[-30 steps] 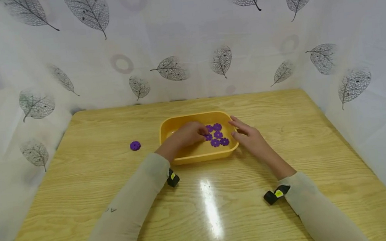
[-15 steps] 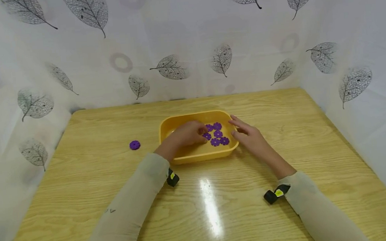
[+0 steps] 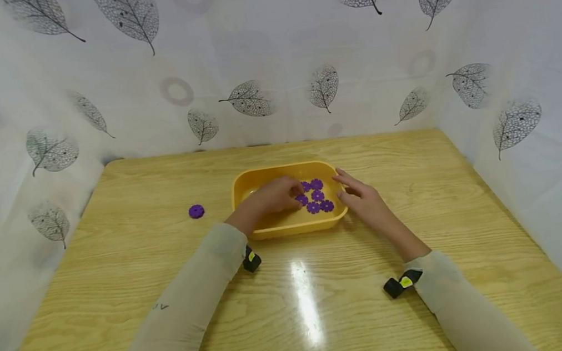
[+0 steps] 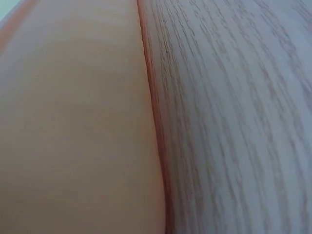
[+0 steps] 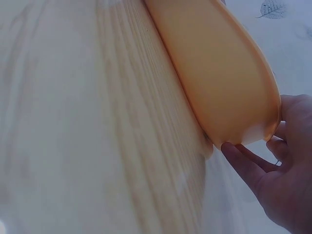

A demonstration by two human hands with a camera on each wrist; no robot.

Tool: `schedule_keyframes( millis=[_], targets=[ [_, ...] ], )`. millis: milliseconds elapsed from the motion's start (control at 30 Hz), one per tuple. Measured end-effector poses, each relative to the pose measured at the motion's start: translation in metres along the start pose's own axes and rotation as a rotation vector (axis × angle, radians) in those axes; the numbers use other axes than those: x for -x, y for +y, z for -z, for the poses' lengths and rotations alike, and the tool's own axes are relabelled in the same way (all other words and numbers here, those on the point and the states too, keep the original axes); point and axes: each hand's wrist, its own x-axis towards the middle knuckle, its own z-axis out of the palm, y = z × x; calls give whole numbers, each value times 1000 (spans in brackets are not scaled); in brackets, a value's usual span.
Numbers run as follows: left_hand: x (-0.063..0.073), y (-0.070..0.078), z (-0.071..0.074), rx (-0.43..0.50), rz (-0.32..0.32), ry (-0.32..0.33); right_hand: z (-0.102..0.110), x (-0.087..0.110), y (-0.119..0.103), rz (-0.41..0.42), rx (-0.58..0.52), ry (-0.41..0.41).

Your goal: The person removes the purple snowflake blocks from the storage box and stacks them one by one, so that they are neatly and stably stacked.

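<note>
A shallow yellow plastic tray (image 3: 291, 230) stands on the wooden table. Several flat purple flower-shaped pieces (image 3: 317, 195) lie inside at its right half. My left hand (image 3: 275, 195) reaches over the near wall, its thumb and forefinger bent around the leftmost purple flower-shaped piece (image 3: 301, 200). The other left fingers are hidden beneath that hand. At the tray's right end my right hand (image 3: 366, 201) holds the rim; in the right wrist view the same hand (image 5: 280, 161) has fingers against the outside of the end wall. The left wrist view shows mostly sleeve and table.
Another purple flower-shaped piece (image 3: 196, 211) lies on the table (image 3: 132, 255) to the left of the tray. A white curtain (image 3: 269, 42) printed with leaves hangs behind the table and along both sides. Black wrist cameras (image 3: 251, 259) hang below both sleeves.
The piece at my left fingertips has shifted very slightly left, and a little more of a gap shows between thumb and forefinger. My right hand and the tray stay put.
</note>
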Motion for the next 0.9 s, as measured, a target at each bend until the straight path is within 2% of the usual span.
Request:
schedule_keyframes(
  millis=[200,400,633,900],
  targets=[
    [2,4,1,15,-6,-9,0,0,1,-6,14,4],
    [3,6,1,52,27,-17,0,0,0,-13,33,6],
    [4,6,1,-20,15,-8,0,0,1,-3,15,10],
    [4,6,1,-31,22,-16,0,-1,2,-1,12,9]
  ],
)
